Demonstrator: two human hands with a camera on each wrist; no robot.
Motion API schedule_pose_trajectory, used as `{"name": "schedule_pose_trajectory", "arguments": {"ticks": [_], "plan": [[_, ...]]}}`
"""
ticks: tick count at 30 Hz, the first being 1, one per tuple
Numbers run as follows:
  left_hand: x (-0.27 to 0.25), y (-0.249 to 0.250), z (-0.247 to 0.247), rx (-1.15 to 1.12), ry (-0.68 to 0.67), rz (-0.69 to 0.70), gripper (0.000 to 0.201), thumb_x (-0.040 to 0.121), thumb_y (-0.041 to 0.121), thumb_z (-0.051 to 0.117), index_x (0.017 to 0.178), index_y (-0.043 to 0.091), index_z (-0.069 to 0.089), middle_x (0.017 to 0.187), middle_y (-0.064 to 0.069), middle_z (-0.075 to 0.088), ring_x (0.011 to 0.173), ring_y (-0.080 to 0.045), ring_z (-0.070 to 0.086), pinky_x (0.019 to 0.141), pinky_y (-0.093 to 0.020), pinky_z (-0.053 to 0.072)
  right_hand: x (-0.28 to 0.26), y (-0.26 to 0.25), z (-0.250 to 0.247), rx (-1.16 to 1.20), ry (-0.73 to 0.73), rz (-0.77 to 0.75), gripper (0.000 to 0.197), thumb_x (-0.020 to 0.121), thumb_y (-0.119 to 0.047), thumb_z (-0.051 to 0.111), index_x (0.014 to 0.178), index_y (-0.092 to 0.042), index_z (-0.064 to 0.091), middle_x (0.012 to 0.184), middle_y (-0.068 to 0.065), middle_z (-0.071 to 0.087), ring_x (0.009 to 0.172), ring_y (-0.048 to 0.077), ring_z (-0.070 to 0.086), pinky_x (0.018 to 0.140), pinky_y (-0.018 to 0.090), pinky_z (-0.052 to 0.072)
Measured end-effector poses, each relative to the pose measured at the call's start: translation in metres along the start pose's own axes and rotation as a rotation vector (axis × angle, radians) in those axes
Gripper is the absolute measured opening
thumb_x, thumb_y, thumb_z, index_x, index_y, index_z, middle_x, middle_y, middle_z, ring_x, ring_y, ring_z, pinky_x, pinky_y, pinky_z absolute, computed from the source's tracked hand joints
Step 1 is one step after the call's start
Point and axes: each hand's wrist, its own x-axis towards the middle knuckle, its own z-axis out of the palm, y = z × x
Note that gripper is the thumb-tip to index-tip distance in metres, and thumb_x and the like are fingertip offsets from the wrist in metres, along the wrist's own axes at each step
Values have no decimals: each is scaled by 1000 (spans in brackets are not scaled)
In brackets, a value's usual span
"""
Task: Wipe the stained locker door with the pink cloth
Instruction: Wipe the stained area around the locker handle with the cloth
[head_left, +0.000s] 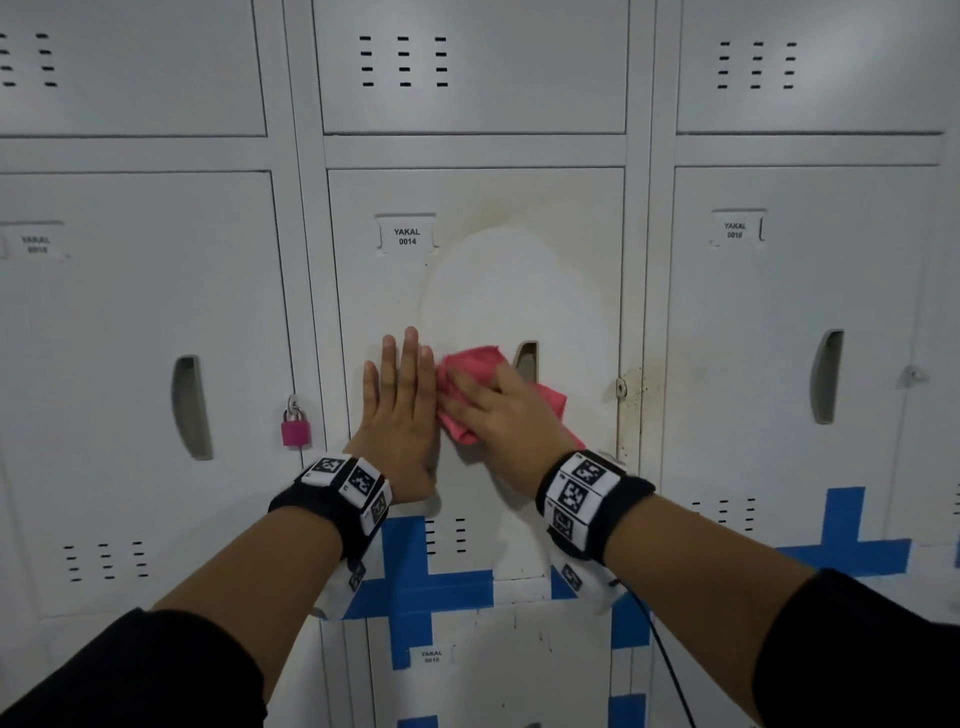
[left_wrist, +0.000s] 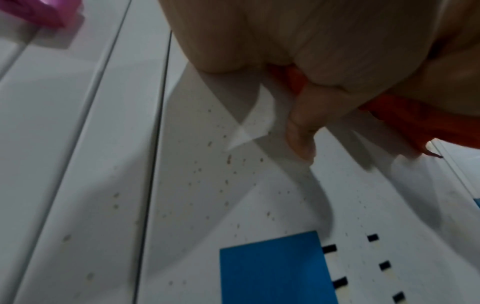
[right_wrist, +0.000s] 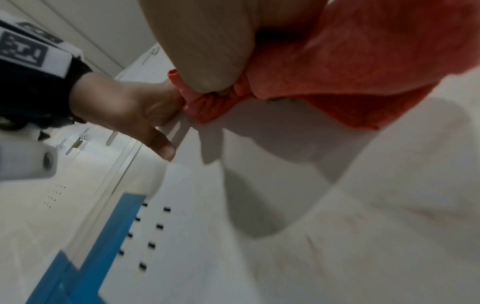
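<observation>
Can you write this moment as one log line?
left hand: flat on locker door | right hand: holding pink cloth against door | stain: partly wiped

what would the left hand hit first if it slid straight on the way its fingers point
Probably the YAKAL 0014 label holder, straight above the left hand, which lies flat on the stained locker door; only bare door shows between them.
</observation>
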Motion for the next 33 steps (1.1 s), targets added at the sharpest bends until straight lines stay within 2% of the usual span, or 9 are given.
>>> {"name": "schedule_pose_trajectory", "arguments": {"ticks": [3,7,11,14,16,19,23,28,33], "plan": [[-3,-2,-3,2,-84,13,134,56,12,69,138,7,-37,148,-14,-41,137,-38,-35,107,-49,-30,-29,4,-3,60,-185,-93,48,81,-20,71,127,-25,58,135,-3,56,121,19,46,98,40,38],[-1,0,-10,54,-171,-15,138,57,18,75,140,7,-35,147,-15,-43,134,-38,-39,105,-55,-24,-69,17,-1,175,-317,-102,31,87,-25,52,113,-29,68,124,-7,62,109,17,52,92,36,45],[0,4,-12,98,-211,-39,133,61,18,72,140,9,-34,145,-15,-46,130,-38,-44,106,-57,-24,-84,40,-8,309,-222,117,23,81,-21,69,102,-31,73,113,-6,67,100,3,49,88,24,46],[1,5,-13,119,-213,-59,132,61,18,72,142,8,-32,145,-16,-45,130,-39,-44,106,-58,-24,-59,57,-33,229,54,174,28,94,-33,50,115,-29,68,122,-10,63,97,12,43,86,25,38],[1,7,-13,125,-218,-65,131,61,20,72,142,8,-31,146,-16,-44,130,-39,-44,105,-58,-24,-34,71,-43,226,261,358,37,96,-25,40,124,-22,63,129,-4,60,96,9,31,84,20,29],[1,7,-14,141,-238,-68,133,61,25,72,142,7,-31,145,-17,-44,130,-40,-44,105,-59,-23,-11,82,-40,204,273,556,48,85,-5,52,132,-14,57,138,4,52,108,22,42,93,26,35],[1,7,-14,149,-235,-74,133,61,24,73,142,7,-30,147,-17,-43,131,-40,-42,106,-60,-22,-21,67,-21,58,140,601,51,85,-7,64,134,-9,52,137,9,53,117,36,47,90,39,50],[1,7,-13,159,-242,-77,134,62,24,74,141,8,-33,144,-16,-46,129,-40,-44,106,-61,-21,-56,35,1,27,42,666,50,88,-15,65,135,-8,51,136,8,55,116,33,51,86,39,54],[2,8,-14,147,-246,-85,132,62,20,73,141,7,-32,144,-15,-46,129,-39,-45,105,-59,-24,-72,-8,6,101,18,726,58,70,-8,78,125,0,59,122,16,63,106,36,61,84,44,55]]}}
